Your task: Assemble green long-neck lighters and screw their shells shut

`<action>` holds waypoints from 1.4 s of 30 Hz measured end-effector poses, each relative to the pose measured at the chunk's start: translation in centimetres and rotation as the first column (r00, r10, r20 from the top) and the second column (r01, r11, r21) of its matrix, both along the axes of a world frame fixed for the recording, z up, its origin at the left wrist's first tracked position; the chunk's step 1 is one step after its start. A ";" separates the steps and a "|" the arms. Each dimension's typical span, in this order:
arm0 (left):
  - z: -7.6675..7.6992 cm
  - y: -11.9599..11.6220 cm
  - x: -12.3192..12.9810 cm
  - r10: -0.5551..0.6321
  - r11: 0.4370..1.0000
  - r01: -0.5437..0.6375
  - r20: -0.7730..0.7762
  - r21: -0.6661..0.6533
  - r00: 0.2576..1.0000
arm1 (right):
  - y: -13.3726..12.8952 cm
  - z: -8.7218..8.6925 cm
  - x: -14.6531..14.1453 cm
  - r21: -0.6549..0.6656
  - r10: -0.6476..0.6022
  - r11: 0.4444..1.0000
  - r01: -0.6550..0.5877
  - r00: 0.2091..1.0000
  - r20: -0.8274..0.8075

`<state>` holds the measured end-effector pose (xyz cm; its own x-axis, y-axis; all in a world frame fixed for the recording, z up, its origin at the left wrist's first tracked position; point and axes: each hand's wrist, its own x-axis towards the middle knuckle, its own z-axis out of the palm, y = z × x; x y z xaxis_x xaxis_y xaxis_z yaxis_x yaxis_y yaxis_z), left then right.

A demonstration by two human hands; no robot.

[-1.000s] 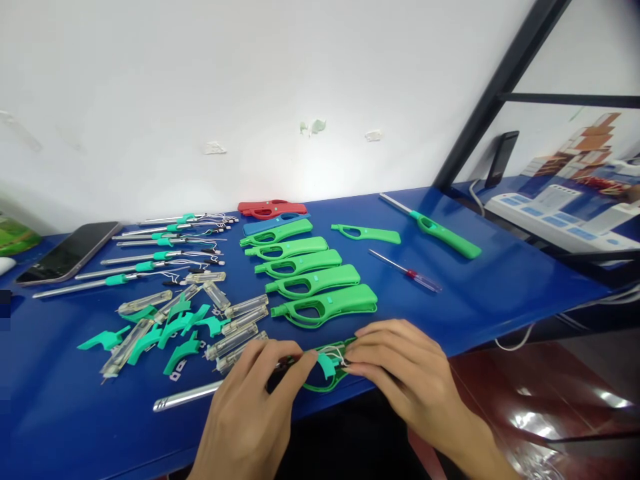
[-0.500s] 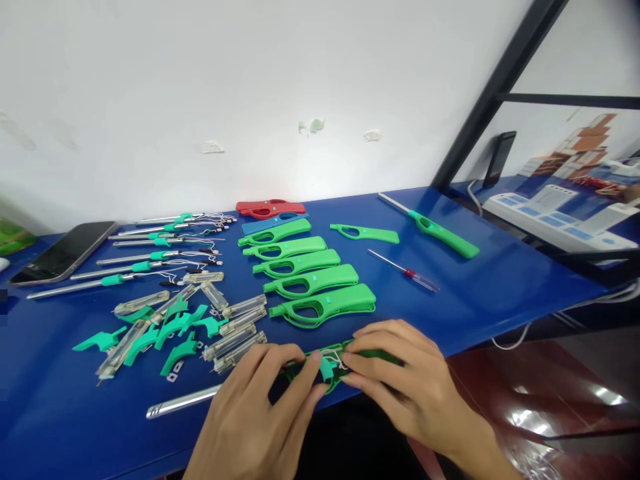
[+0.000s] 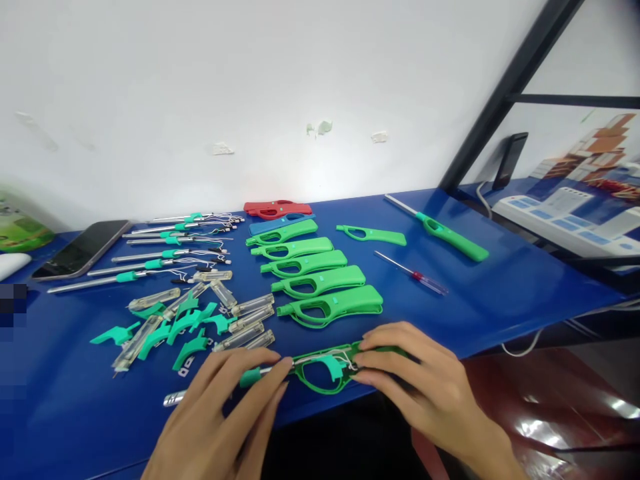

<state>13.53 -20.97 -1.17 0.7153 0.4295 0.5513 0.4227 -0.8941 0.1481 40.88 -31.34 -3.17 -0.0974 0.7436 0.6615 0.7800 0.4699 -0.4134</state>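
Observation:
Near the table's front edge lies an open green lighter shell (image 3: pixel 320 387), with a teal trigger (image 3: pixel 334 367) and white wires inside it. My right hand (image 3: pixel 425 380) has its fingers closed on the shell's right part. My left hand (image 3: pixel 235 400) pinches the metal tube with the teal collar (image 3: pixel 251 377) where it meets the shell's left end. The tube's silver tip (image 3: pixel 173 399) shows left of my left hand; its middle is hidden behind the fingers. Several green shells (image 3: pixel 330 305) are lined up just beyond my hands.
Loose teal triggers (image 3: pixel 193 350) and clear fuel tanks (image 3: pixel 137 343) lie at the left, below several wired tubes (image 3: pixel 130 275). A phone (image 3: pixel 83 250) is at far left. Beyond the right hand are a screwdriver (image 3: pixel 417 275), a finished lighter (image 3: pixel 453 240) and red shells (image 3: pixel 277 209) farther back.
My left hand has moved left from the trigger to the tube, uncovering the shell's loop and the teal collar. My right hand stays on the shell. The view has shifted slightly left.

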 end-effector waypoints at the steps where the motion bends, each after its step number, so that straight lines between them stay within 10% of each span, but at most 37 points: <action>1: 0.0 0.1 -0.3 -0.008 1.000 0.008 0.001 -0.009 1.000 | 0.0 0.0 0.0 -0.002 0.001 1.000 -0.001 1.000 -0.004; 24: -0.7 0.3 -0.1 -0.043 0.998 0.042 -0.018 -0.055 0.999 | -0.4 0.4 0.2 0.018 -0.138 0.990 0.139 0.989 -0.050; 42: 3.4 4.9 -5.7 0.328 0.934 -0.332 0.048 0.135 0.943 | -0.6 -0.5 0.7 0.062 -0.222 0.966 0.250 0.931 -0.288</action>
<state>7.83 -16.06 2.22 0.5317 0.5570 0.6379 0.6953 -0.7172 0.0467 41.59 -31.90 -3.63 0.2703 0.6544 0.7062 0.7343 0.3343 -0.5908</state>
